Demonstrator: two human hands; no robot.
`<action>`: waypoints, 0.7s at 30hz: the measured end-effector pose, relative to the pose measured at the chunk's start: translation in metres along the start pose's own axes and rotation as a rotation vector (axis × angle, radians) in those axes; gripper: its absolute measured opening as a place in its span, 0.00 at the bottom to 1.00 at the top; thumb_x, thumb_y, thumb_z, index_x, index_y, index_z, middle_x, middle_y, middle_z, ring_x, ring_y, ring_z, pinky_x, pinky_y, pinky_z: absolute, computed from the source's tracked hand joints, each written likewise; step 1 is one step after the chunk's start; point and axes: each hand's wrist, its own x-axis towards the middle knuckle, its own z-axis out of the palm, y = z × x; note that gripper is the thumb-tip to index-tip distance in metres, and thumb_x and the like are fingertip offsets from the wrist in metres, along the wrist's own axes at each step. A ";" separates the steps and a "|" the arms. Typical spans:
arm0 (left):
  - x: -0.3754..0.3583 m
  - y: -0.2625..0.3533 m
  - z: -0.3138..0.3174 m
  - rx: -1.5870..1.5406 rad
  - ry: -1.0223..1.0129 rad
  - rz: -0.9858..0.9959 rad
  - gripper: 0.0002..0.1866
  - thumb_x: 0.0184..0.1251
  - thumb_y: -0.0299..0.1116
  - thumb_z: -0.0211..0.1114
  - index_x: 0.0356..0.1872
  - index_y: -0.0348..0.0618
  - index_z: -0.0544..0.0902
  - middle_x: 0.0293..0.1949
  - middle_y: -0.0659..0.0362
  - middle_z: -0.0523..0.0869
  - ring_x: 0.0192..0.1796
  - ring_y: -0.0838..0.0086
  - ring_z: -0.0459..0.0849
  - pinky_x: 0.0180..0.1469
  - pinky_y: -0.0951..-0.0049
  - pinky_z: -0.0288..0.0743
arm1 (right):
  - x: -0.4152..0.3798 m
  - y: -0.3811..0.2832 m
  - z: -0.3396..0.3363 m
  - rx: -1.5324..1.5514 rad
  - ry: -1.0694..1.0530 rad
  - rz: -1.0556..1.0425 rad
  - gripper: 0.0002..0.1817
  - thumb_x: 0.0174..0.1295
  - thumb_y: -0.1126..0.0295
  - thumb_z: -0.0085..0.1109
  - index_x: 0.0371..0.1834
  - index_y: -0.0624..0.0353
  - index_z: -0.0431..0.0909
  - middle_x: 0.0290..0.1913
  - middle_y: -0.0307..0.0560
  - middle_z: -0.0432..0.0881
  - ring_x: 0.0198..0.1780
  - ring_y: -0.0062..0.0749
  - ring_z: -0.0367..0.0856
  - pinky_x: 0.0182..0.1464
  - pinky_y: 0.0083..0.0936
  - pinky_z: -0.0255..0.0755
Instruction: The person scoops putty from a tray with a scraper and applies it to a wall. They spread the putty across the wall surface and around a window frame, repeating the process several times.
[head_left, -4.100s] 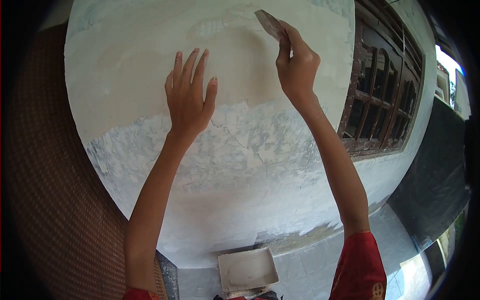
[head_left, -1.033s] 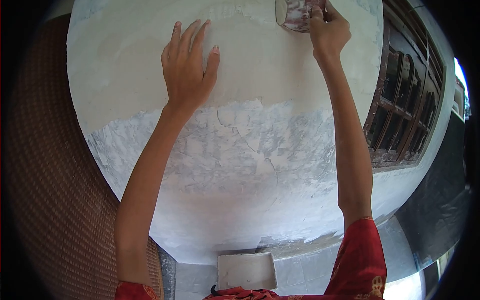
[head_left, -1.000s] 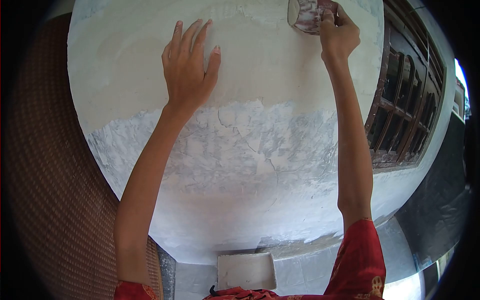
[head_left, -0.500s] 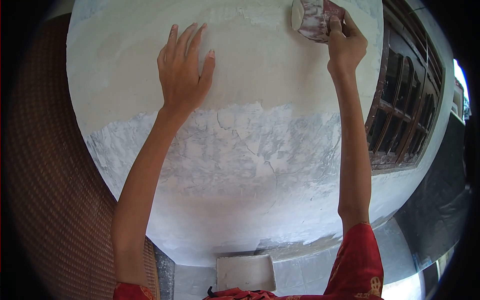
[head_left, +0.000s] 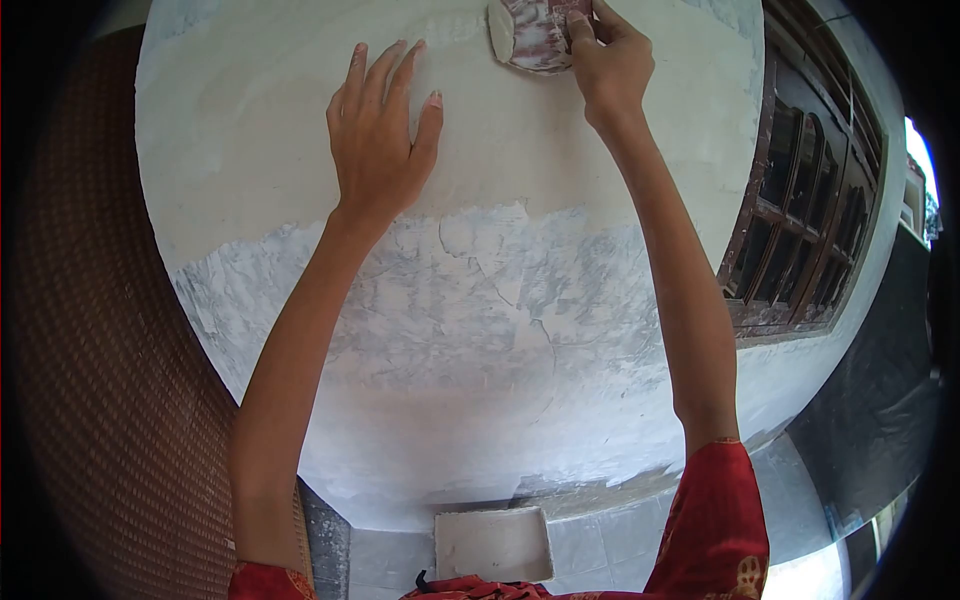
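Observation:
In front of me stands a wall (head_left: 270, 140), cream-coated on its upper part and patchy grey-white with cracks lower down. My right hand (head_left: 612, 62) grips a putty knife (head_left: 540, 38) near the top of the wall. Its wide blade is smeared with white paste, and a bead of paste lies along its left edge against the wall. Fingers spread and pointing up, my left hand (head_left: 385, 130) rests on or just off the cream coat, left of the blade. It holds nothing.
A woven brown screen (head_left: 110, 330) runs down the left side. Dark wooden shuttered windows (head_left: 800, 200) sit in the wall to the right. Below, a shallow rectangular tray (head_left: 494, 546) lies on the grey tiled floor (head_left: 590, 545). Black sheeting (head_left: 860, 390) is at the far right.
My right hand has swept the putty knife leftward across the upper wall, closer to my left hand. My left hand has shifted slightly right, its fingers still spread.

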 end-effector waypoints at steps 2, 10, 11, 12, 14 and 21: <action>0.000 0.000 -0.002 -0.004 0.011 0.019 0.26 0.77 0.42 0.54 0.74 0.50 0.71 0.74 0.57 0.72 0.81 0.53 0.57 0.75 0.48 0.53 | -0.001 -0.004 0.000 -0.040 -0.030 -0.034 0.19 0.66 0.74 0.62 0.59 0.68 0.83 0.40 0.62 0.90 0.39 0.36 0.89 0.43 0.30 0.79; 0.001 -0.006 -0.009 0.002 -0.003 0.004 0.26 0.77 0.41 0.54 0.73 0.49 0.71 0.74 0.56 0.72 0.81 0.53 0.57 0.76 0.48 0.53 | 0.009 -0.022 0.008 0.025 0.121 -0.077 0.16 0.68 0.73 0.62 0.56 0.70 0.84 0.40 0.61 0.90 0.39 0.35 0.89 0.45 0.30 0.78; 0.001 -0.006 -0.008 0.002 -0.009 -0.008 0.26 0.77 0.41 0.54 0.74 0.49 0.71 0.74 0.57 0.72 0.81 0.53 0.57 0.76 0.48 0.53 | 0.003 -0.023 0.007 0.033 0.004 -0.060 0.17 0.67 0.72 0.62 0.56 0.69 0.84 0.41 0.62 0.90 0.40 0.36 0.89 0.48 0.32 0.78; 0.001 -0.005 -0.009 0.001 -0.007 -0.005 0.26 0.77 0.41 0.54 0.74 0.49 0.71 0.74 0.57 0.72 0.81 0.53 0.57 0.76 0.48 0.53 | 0.011 -0.003 0.013 -0.022 0.071 -0.067 0.16 0.67 0.73 0.61 0.55 0.67 0.85 0.39 0.61 0.90 0.39 0.35 0.88 0.45 0.31 0.78; -0.001 -0.005 -0.012 -0.008 0.001 0.006 0.26 0.77 0.41 0.54 0.74 0.49 0.71 0.74 0.57 0.72 0.81 0.53 0.57 0.76 0.48 0.53 | 0.024 0.010 0.002 -0.080 0.150 -0.022 0.14 0.67 0.74 0.61 0.54 0.66 0.86 0.36 0.58 0.90 0.35 0.32 0.86 0.40 0.30 0.77; 0.003 -0.006 -0.014 0.021 -0.004 0.011 0.26 0.77 0.41 0.54 0.74 0.50 0.71 0.74 0.57 0.72 0.81 0.54 0.57 0.76 0.49 0.53 | 0.032 -0.011 0.010 0.065 0.112 0.029 0.18 0.67 0.75 0.62 0.59 0.68 0.83 0.36 0.54 0.90 0.34 0.29 0.84 0.39 0.28 0.76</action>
